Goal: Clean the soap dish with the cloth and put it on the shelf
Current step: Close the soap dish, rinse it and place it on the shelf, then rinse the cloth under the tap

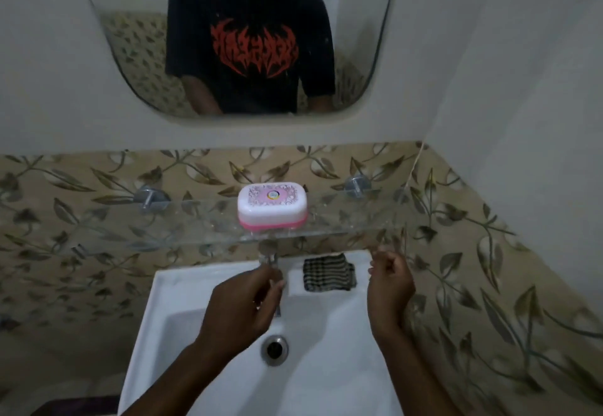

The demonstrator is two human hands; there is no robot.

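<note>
1. While both arms are reaching in over the sink (169,291), the drain (274,349) is sitting open between them.
2. Left hand (243,304) is wrapping its fingers around the tap (272,280); grip is pressed together on it.
3. Right hand (390,280) is hovering over the sink's right edge, fingers curling loosely, holding nothing.
4. Checked cloth (328,272) is lying folded on the sink's back ledge, between tap and right hand, touching neither.
5. Soap dish (272,205), white lid on pink base, is sitting closed on the glass shelf (130,229), mid-span above the tap.
6. Mirror (130,40) is showing a person in a dark printed shirt.
</note>
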